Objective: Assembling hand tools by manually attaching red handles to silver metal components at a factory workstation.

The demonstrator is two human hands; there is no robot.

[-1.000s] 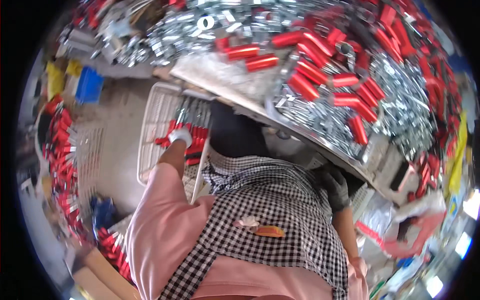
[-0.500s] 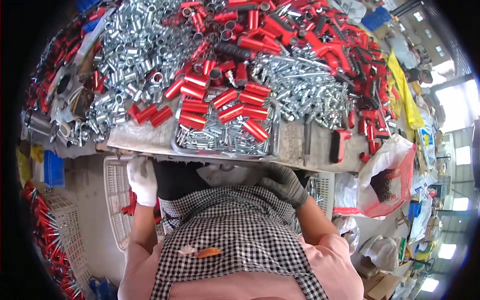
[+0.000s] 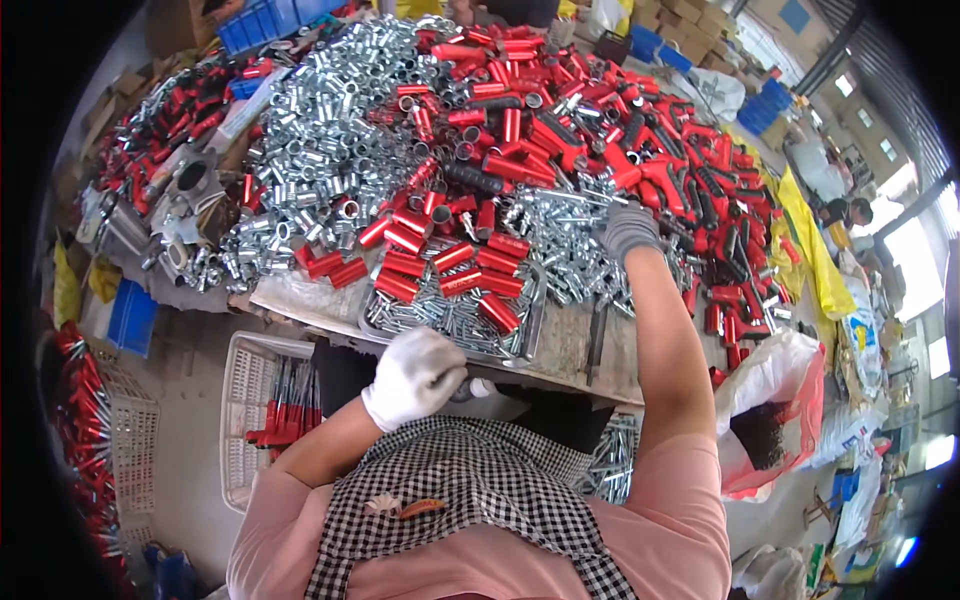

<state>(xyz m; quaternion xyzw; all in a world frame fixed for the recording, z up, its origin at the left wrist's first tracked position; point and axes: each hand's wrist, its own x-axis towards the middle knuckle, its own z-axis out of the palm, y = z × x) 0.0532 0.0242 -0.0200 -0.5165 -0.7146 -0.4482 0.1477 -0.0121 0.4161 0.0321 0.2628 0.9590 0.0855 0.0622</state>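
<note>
My left hand (image 3: 412,378), in a white glove, hovers before the table's front edge with its fingers curled closed; whatever they hold, if anything, is hidden. Just beyond it is a metal tray (image 3: 530,340) of thin silver pins, with several shiny red sleeves (image 3: 460,283) lying on top. My right hand (image 3: 630,230), in a grey striped glove, reaches to the far side of a heap of silver bolt-like parts (image 3: 555,240). Its fingertips are among the parts beside red tool bodies with black grips (image 3: 660,180), and I cannot see whether they grip one.
Silver metal rings (image 3: 320,150) are heaped at the back left. Below the table's left side stands a white crate (image 3: 240,420) holding red-handled pieces with metal rods. An open white-and-red sack (image 3: 790,400) is at the right, and a blue bin (image 3: 130,318) at the left.
My right hand has gone from my lap, forward and right, to the far side of the silver heap. My left hand has moved right toward the tray, its fingers now curled. The view has shifted.
</note>
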